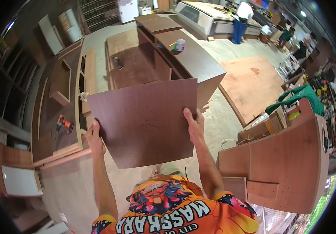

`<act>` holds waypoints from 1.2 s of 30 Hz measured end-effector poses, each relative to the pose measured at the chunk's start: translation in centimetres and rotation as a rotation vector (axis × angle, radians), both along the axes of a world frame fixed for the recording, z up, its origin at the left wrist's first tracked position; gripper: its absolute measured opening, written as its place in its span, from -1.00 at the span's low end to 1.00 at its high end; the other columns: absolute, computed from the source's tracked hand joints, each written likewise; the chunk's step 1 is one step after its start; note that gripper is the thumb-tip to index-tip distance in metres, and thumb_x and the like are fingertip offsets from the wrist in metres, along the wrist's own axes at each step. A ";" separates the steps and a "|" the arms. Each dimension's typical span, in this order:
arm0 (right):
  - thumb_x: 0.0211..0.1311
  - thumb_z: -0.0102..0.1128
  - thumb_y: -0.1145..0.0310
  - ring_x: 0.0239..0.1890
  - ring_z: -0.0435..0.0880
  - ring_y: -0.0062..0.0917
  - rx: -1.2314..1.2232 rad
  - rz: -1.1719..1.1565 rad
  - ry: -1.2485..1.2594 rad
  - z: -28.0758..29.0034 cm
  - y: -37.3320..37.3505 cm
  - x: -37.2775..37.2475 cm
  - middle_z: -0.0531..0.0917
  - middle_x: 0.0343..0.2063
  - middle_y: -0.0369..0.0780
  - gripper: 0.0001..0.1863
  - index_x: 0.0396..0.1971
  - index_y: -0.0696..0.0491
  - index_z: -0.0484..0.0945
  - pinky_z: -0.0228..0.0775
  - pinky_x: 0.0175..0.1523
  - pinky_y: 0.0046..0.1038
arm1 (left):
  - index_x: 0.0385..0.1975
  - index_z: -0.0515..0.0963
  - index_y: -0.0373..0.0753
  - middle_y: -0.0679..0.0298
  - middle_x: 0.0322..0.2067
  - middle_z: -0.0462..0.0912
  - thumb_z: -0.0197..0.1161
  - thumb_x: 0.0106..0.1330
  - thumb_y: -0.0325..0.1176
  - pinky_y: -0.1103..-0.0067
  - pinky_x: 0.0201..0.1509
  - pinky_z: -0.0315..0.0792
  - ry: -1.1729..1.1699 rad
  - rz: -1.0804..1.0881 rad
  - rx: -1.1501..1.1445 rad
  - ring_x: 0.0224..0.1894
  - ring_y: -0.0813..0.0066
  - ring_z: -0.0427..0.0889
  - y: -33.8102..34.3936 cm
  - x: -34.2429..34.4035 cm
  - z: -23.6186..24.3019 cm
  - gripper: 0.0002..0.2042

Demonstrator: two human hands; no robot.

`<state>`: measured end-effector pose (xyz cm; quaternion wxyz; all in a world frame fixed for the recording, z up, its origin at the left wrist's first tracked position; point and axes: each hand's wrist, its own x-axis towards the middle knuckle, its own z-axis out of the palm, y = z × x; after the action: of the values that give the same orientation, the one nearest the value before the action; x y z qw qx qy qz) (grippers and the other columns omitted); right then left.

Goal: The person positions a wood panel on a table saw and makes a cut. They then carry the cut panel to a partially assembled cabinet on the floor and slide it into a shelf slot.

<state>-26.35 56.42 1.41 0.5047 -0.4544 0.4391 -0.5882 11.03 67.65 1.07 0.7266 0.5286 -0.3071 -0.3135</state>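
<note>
Between my two hands I hold up a dark brown wood panel (148, 124), roughly square, with faint pencil marks on its face. My left hand (95, 139) grips its left edge, thumb on the near face and fingers hidden behind. On the right edge, my right hand (194, 125) clasps it the same way, thumb in front. Beyond the panel stands a long brown cabinet carcass (191, 58), partly covered by it. A paint can (179, 45) rests on the cabinet's top.
An orange drill (64, 124) lies on a dark brown workbench (45, 146) at left. Another drill (117, 63) sits on a brown board behind the panel. At right are a curved brown cabinet (281, 167) and a plywood sheet (250, 85). Far back, a person (241, 23) stands beside a large machine (211, 19).
</note>
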 end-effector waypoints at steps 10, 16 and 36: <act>0.34 0.44 -0.02 -0.15 0.66 -0.56 -0.022 -0.159 0.071 -7.1 -14.4 2.1 0.74 -0.21 -0.24 -0.49 -0.08 0.18 0.64 0.51 0.00 -0.43 | 0.12 0.61 -0.36 0.34 0.02 0.63 0.20 0.59 -0.03 0.53 0.25 0.37 -0.107 0.120 0.043 0.09 0.58 0.49 -22.7 3.3 -2.1 -0.55; 0.31 0.41 -0.12 -0.09 0.69 -0.42 0.043 -0.197 0.329 -15.6 -12.9 -2.2 0.74 -0.18 -0.18 -0.42 -0.04 0.14 0.65 0.50 0.05 -0.37 | 0.21 0.53 -0.33 0.26 0.07 0.66 -0.07 0.68 0.03 0.46 0.34 0.37 0.034 -0.237 -0.072 0.13 0.50 0.57 -31.8 -2.5 -4.7 -0.49; 0.26 0.45 0.48 -0.28 0.75 -0.57 0.455 -0.668 0.329 -27.5 -18.0 1.9 0.79 -0.31 -0.18 -0.78 -0.15 0.13 0.61 0.59 -0.12 -0.46 | 0.49 0.32 -0.31 0.24 0.38 0.47 -0.03 0.66 0.02 0.56 0.38 0.36 -0.184 -1.159 0.407 0.34 0.51 0.46 -59.9 -5.3 -21.7 -0.40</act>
<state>-24.41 38.38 -26.07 0.2974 -0.2520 0.7550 -0.5273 5.75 7.78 -20.63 0.2934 0.4289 -0.5396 -0.6624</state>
